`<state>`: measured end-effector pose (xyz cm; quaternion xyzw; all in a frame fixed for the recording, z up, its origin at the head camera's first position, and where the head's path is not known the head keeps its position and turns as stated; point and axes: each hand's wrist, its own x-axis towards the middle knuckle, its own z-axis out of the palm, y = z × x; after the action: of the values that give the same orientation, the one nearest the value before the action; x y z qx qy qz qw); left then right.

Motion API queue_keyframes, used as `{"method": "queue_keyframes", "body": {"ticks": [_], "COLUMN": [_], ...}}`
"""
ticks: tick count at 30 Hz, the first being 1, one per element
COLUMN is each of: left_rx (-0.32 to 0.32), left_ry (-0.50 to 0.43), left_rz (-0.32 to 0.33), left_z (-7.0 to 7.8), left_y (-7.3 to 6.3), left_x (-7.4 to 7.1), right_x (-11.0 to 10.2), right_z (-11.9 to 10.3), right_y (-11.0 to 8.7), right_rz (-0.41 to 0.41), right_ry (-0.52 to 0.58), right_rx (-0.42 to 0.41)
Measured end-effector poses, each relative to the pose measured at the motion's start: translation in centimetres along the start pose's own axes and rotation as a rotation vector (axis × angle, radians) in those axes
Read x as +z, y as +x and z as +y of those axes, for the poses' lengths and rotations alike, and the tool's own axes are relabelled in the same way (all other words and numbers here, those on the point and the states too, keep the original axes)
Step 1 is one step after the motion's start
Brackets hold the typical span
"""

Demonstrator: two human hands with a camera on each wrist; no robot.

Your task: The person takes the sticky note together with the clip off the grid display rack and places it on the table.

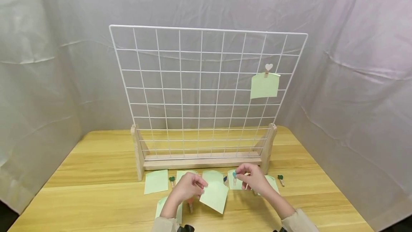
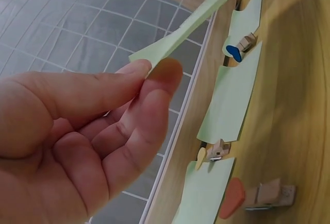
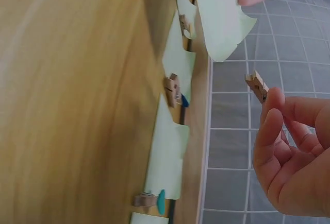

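My left hand (image 1: 190,187) pinches a pale green paper note (image 1: 215,192) between thumb and fingertips, holding it up off the table. To its right, my right hand (image 1: 254,180) pinches a small wooden clothespin (image 3: 257,86) whose teal heart (image 1: 234,175) shows at the fingertips. The clothespin and the held note are apart. Behind both hands stands a white wire grid (image 1: 201,71) on a wooden stand (image 1: 202,162). Near its upper right, another green note (image 1: 265,86) hangs from a clothespin with a white heart (image 1: 269,67).
Green notes lie in a row before the stand, one at the left (image 1: 156,182). Among them are clothespins with a dark green heart (image 1: 172,179), a blue heart (image 2: 234,53) and a yellow heart (image 2: 201,158). An orange-heart clothespin (image 2: 268,193) lies nearer. Grey cloth (image 1: 354,99) surrounds the table.
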<state>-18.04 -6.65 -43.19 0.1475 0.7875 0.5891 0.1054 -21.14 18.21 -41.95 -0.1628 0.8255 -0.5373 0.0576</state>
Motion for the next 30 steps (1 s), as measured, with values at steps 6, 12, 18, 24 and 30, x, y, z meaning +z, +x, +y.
{"method": "queue_keyframes", "body": {"ticks": [6,12,18,24,30], "left_rx": [-0.021,-0.037,-0.033,-0.067,-0.082], "left_ry": [0.005,-0.017,-0.027,-0.005,0.044], "left_rz": [-0.030,-0.048,-0.068,-0.079,-0.098], "left_z": [-0.4,-0.6,-0.8,-0.9,-1.1], "left_y": [0.0,-0.2,-0.6,-0.9,-1.2], "left_x": [-0.1,0.2,0.5,0.7,0.8], "right_x": [0.2,0.5,0.8,1.1,1.5], "right_z": [1.3,2.1,2.9,3.5,3.8], "right_y": [-0.1,-0.5,-0.9,-1.2,-1.4], "right_rz": [-0.050,-0.104,-0.164,-0.216,-0.253], "right_ry": [0.036,0.070,0.067,0.066,0.100], "right_rx": [0.050,0.115,0.142,0.148,0.129]}}
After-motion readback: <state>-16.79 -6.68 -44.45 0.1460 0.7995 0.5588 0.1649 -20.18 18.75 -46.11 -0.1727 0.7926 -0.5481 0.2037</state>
